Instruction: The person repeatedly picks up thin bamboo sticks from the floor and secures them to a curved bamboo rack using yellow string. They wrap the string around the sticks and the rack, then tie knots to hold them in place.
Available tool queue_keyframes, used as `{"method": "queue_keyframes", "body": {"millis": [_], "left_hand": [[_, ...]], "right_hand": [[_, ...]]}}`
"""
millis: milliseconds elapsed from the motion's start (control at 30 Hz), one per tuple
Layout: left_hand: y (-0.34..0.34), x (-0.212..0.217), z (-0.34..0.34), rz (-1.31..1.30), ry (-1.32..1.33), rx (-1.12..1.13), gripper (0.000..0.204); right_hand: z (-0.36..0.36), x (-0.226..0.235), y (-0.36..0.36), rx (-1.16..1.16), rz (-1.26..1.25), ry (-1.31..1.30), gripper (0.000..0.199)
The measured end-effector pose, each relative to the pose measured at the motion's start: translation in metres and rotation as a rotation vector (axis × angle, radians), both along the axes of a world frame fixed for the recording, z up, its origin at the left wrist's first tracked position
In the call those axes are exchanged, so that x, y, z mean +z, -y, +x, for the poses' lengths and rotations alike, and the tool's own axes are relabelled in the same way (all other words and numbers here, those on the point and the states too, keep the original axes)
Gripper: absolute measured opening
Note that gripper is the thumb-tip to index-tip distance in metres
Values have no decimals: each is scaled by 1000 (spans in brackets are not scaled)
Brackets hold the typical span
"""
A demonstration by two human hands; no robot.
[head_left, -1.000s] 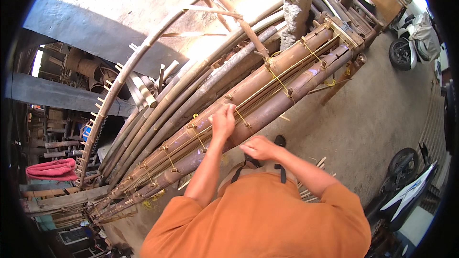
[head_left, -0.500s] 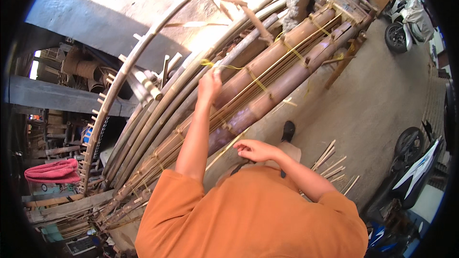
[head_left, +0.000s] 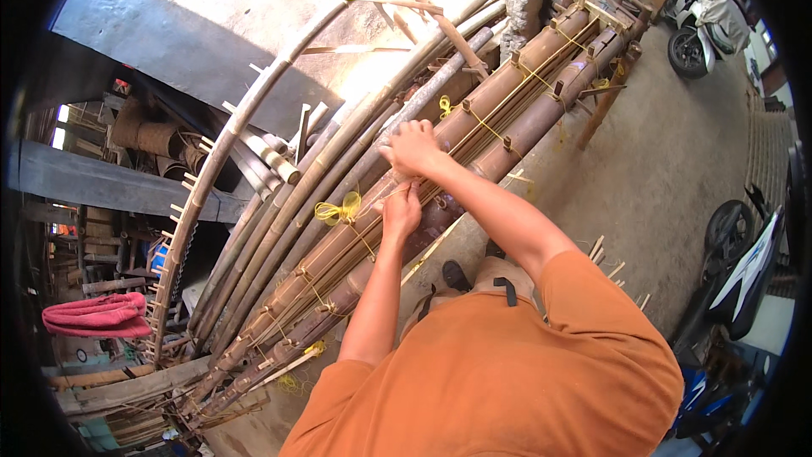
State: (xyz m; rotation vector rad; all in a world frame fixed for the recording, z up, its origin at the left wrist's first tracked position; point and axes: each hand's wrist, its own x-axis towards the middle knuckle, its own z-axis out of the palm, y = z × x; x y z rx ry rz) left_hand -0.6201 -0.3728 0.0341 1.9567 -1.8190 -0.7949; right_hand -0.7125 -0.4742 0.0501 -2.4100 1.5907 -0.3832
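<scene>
Two thick brown bamboo poles (head_left: 478, 123) run diagonally before me, with a bundle of thin bamboo strips (head_left: 499, 110) lying between them. Yellow string (head_left: 480, 121) crosses the poles at short pegs. My left hand (head_left: 402, 211) is closed over the strips, its fingertips pinching what looks like a thin strand of this string. Just beyond it, my right hand (head_left: 413, 148) is curled over the farther pole; what its fingers hold, if anything, is hidden. A looped yellow string bundle (head_left: 338, 210) sits on the farther pole, left of my left hand.
A curved bamboo piece with pegs (head_left: 222, 123) arches at the left, beside more long poles (head_left: 317, 148). A rough pillar (head_left: 521, 0) stands beyond. Motorbikes (head_left: 736, 275) are parked at the right. A red cloth (head_left: 97, 315) hangs at far left.
My right hand has swung from in front of my body onto the farther pole. My left hand has come down and nearer to me, over the strips. A looped string bundle now shows beside it.
</scene>
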Motion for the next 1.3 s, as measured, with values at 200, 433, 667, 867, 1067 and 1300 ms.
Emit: {"method": "queue_keyframes", "body": {"millis": [200,433,667,867,1067,1300], "left_hand": [[3,-43,25,21,13,53,33],[41,-10,18,-234,-541,50,23],[132,-57,52,-377,227,148,34],[74,-8,93,-246,71,-4,41],[-79,19,177,52,305,-203,33],[-87,-82,172,-566,-180,-35,36]], "right_hand": [[-52,71,-44,500,792,1136,43],[-71,-39,-157,493,422,655,46],[-59,-27,-181,507,227,233,35],[19,-53,-255,484,796,770,52],[89,-61,-250,-741,792,2405,17],[186,43,-130,493,438,1049,37]]}}
